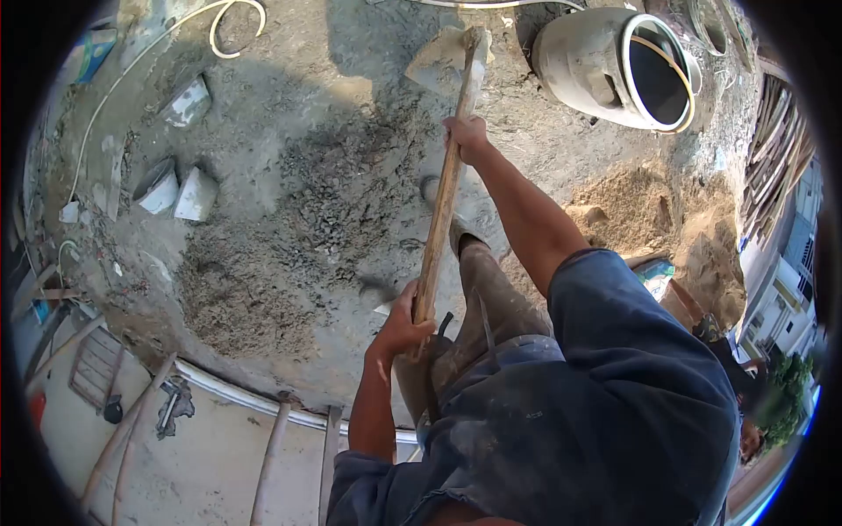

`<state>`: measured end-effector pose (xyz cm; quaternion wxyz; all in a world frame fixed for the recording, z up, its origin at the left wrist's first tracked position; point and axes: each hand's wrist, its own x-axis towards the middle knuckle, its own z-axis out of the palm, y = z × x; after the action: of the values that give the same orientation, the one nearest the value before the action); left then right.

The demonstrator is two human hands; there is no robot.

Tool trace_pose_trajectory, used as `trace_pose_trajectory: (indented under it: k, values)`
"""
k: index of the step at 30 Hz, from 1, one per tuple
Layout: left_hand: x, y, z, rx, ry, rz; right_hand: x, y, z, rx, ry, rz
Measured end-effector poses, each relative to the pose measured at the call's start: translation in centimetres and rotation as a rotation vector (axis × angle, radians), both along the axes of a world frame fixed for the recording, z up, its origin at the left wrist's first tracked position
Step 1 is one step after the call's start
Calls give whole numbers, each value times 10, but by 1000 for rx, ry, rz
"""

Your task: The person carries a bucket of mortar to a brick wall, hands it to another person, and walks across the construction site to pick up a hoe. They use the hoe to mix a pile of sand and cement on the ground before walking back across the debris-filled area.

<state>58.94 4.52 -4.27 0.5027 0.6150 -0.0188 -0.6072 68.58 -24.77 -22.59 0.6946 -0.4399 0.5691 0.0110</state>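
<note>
A hoe (445, 188) with a long wooden handle slants across the middle of my view. Its broad, mud-caked blade (436, 63) is at the top, by the wet ground. My right hand (467, 138) is closed around the upper handle, toward the blade. Lower down, near my body, my left hand (405, 323) grips the handle's other end. Left of the handle spreads a heap of grey gravel and sandy mix (329, 206), with darker stones at its middle. My legs and boots stand just right of this heap, partly behind the handle.
A large barrel (579, 66) with dark contents and a hose over its rim stands at upper right. Below it lies a sand pile (631, 206). Several buckets (196, 195) lie at left. Another person's arm (688, 301) shows at right. Poles (267, 465) lean at lower left.
</note>
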Motion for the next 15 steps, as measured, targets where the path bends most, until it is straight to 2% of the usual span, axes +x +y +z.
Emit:
trace_pose_trajectory:
  k: [1, 3, 5, 6, 8, 9, 11, 12, 13, 15]
  values:
    - [11, -12, -19, -10, 46, 43, 14, -13, -12, -70, -82, -35]
    - [38, -35, -54, -38, 128, 131, 46, -32, -13, -170, 21, 86]
    - [65, -47, -88, -59, 180, 176, 68, -32, -40, -244, 26, 131]
    - [78, -48, -105, -56, 197, 182, 79, -32, -75, -249, 38, 129]
    - [90, -35, -122, -68, 221, 178, 94, -27, -146, -506, 316, 268]
    - [92, -20, -123, -15, 206, 155, 93, -10, -149, -511, 330, 257]
    - [99, 21, -126, 24, 212, 129, 92, 38, -116, -499, 358, 473]
    - [98, 53, -118, 58, 218, 110, 87, 74, -85, -389, 315, 406]
    - [104, 80, -113, 69, 190, 87, 84, 103, -84, -402, 316, 417]
    - [101, 150, -102, 56, 226, 61, 65, 164, -95, -531, 388, 649]
